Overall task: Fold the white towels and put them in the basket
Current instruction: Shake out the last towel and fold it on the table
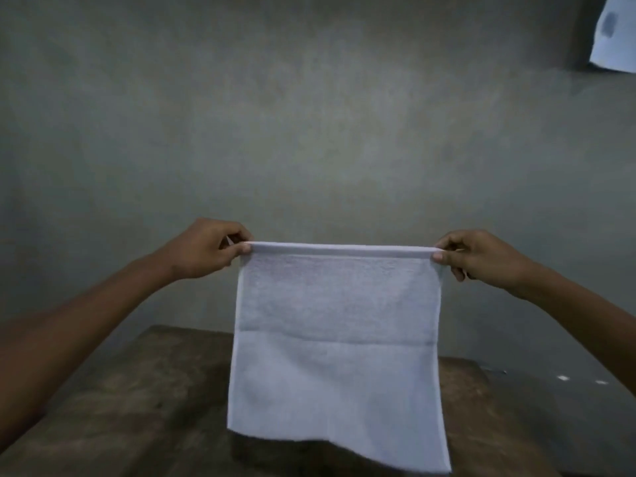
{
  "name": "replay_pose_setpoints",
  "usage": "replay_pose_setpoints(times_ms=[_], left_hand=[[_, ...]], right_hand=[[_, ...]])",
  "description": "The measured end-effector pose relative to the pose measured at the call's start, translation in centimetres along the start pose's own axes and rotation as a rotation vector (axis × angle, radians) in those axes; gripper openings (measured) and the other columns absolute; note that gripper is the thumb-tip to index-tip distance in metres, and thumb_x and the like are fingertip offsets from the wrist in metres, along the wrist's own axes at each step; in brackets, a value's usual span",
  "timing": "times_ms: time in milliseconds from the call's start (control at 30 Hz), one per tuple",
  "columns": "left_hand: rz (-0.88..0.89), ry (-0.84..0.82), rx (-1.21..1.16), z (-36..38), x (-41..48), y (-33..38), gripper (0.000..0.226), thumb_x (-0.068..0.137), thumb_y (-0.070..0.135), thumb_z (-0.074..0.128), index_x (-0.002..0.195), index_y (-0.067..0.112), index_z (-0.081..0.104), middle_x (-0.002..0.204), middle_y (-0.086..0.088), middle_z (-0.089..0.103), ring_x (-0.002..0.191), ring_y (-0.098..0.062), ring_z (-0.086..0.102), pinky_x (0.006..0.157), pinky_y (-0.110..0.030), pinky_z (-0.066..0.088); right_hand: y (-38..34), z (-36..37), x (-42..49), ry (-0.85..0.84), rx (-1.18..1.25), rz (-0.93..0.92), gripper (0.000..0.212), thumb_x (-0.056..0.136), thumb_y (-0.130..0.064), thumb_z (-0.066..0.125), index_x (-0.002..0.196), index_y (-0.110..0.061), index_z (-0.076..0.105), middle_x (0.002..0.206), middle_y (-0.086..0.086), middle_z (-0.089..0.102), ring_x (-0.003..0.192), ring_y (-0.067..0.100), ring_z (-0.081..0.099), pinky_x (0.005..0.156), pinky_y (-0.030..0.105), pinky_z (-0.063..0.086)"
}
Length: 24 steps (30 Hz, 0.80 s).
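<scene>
the left hand (206,247) and right hand (480,258) are pinching the top corners of a towel (335,352), hanging limp above the table (137,390); it is looking light, soft and floppy, best gripped at corners.

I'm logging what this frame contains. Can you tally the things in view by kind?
white towel: 1
hands: 2, left hand and right hand, each pinching a top corner
wooden table: 1
Total: 4

I see a brown wooden table (144,390), low and near; top worn, blotchy, a dark shadow across its near middle.
</scene>
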<state>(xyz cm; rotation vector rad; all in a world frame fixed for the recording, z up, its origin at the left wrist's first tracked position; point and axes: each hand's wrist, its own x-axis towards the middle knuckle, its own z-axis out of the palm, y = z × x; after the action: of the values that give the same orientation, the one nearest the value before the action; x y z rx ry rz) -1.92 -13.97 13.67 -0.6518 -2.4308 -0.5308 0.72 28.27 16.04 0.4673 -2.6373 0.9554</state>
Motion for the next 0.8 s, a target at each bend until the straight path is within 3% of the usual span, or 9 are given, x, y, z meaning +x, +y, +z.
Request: replay_pose_setpoints(times_ms=[100, 200, 300, 400, 467, 567, 633, 733, 800], left_hand=[[-0.003, -0.143, -0.111, 0.5, -0.6, 0.3, 0.009, 0.088, 0.018, 0.064, 0.082, 0.024, 0.067, 0.066, 0.010, 0.067, 0.057, -0.004, 0.062, 0.055, -0.010, 0.044], [-0.150, -0.365, -0.352, 0.6, -1.4, 0.3, 0.015, 0.082, 0.032, 0.068, 0.079, 0.017, 0.071, 0.063, 0.002, 0.062, 0.055, -0.008, 0.051, 0.056, -0.019, 0.042], [-0.268, -0.483, -0.610, 1.1, -1.8, 0.0, 0.033, 0.063, 0.043, 0.068, 0.074, 0.011, 0.070, 0.057, 0.000, 0.048, 0.053, -0.009, 0.039, 0.050, -0.016, 0.036], [-0.313, -0.570, -0.758, 2.2, -1.3, -0.3, 0.021, 0.063, 0.035, 0.067, 0.061, 0.014, 0.066, 0.057, -0.001, 0.035, 0.051, -0.010, 0.029, 0.048, -0.017, 0.030], [-0.319, -0.597, -0.722, 3.3, -0.7, -0.9, 0.018, 0.063, 0.030, 0.074, 0.059, 0.015, 0.066, 0.058, -0.002, 0.035, 0.051, -0.010, 0.029, 0.048, -0.018, 0.029], [-0.372, -0.539, -0.519, 5.9, 0.5, -2.5, 0.015, 0.080, 0.028, 0.068, 0.080, 0.014, 0.073, 0.059, 0.002, 0.050, 0.053, -0.011, 0.039, 0.052, -0.021, 0.035], [-0.389, -0.464, -0.416, 8.7, 1.2, -3.7, 0.010, 0.086, 0.021, 0.066, 0.088, 0.013, 0.073, 0.062, 0.001, 0.061, 0.053, -0.010, 0.048, 0.054, -0.022, 0.039], [-0.325, -0.353, -0.287, 14.2, 1.6, -5.6, 0.006, 0.085, 0.014, 0.067, 0.085, 0.010, 0.072, 0.066, -0.006, 0.068, 0.046, -0.005, 0.056, 0.051, -0.012, 0.041], [-0.300, -0.300, -0.160, 18.0, 1.3, -6.9, 0.007, 0.084, 0.013, 0.068, 0.086, 0.008, 0.073, 0.072, -0.005, 0.071, 0.055, -0.006, 0.062, 0.057, -0.015, 0.042]], right_hand=[[1.1, 0.3, -1.1, -0.078, 0.027, 0.049, 0.011, 0.090, -0.021, 0.060, 0.089, -0.011, 0.066, 0.055, 0.003, 0.059, 0.046, 0.004, 0.046, 0.049, 0.024, 0.033], [1.6, 0.1, -2.3, -0.262, 0.088, 0.101, 0.015, 0.086, -0.022, 0.063, 0.088, -0.008, 0.066, 0.057, 0.003, 0.059, 0.050, 0.006, 0.047, 0.049, 0.021, 0.034], [2.6, 0.3, -2.6, -0.369, 0.187, 0.151, 0.044, 0.071, -0.044, 0.072, 0.083, -0.003, 0.063, 0.059, 0.003, 0.058, 0.054, 0.011, 0.049, 0.047, 0.016, 0.036], [3.8, 0.9, -2.0, -0.421, 0.285, 0.189, 0.067, 0.048, -0.058, 0.082, 0.080, -0.002, 0.062, 0.058, 0.006, 0.055, 0.051, 0.010, 0.048, 0.045, 0.015, 0.036], [4.6, 1.6, -1.2, -0.428, 0.289, 0.225, 0.052, 0.063, -0.047, 0.078, 0.081, -0.001, 0.061, 0.058, 0.007, 0.052, 0.049, 0.009, 0.047, 0.045, 0.017, 0.035], [6.4, 3.2, 0.5, -0.394, 0.215, 0.291, 0.018, 0.086, -0.019, 0.060, 0.082, -0.002, 0.062, 0.058, 0.005, 0.052, 0.047, 0.007, 0.046, 0.050, 0.023, 0.031], [8.3, 4.9, 1.8, -0.363, 0.144, 0.321, 0.016, 0.092, -0.015, 0.056, 0.086, -0.002, 0.063, 0.058, 0.003, 0.057, 0.048, 0.007, 0.049, 0.050, 0.024, 0.033], [11.8, 8.5, 3.7, -0.321, 0.096, 0.360, 0.012, 0.091, -0.010, 0.058, 0.086, 0.001, 0.062, 0.067, 0.010, 0.063, 0.054, 0.011, 0.059, 0.050, 0.024, 0.039], [14.4, 11.0, 4.6, -0.299, 0.053, 0.375, 0.010, 0.089, -0.006, 0.061, 0.080, -0.001, 0.062, 0.069, 0.012, 0.065, 0.056, 0.014, 0.063, 0.049, 0.023, 0.043]])
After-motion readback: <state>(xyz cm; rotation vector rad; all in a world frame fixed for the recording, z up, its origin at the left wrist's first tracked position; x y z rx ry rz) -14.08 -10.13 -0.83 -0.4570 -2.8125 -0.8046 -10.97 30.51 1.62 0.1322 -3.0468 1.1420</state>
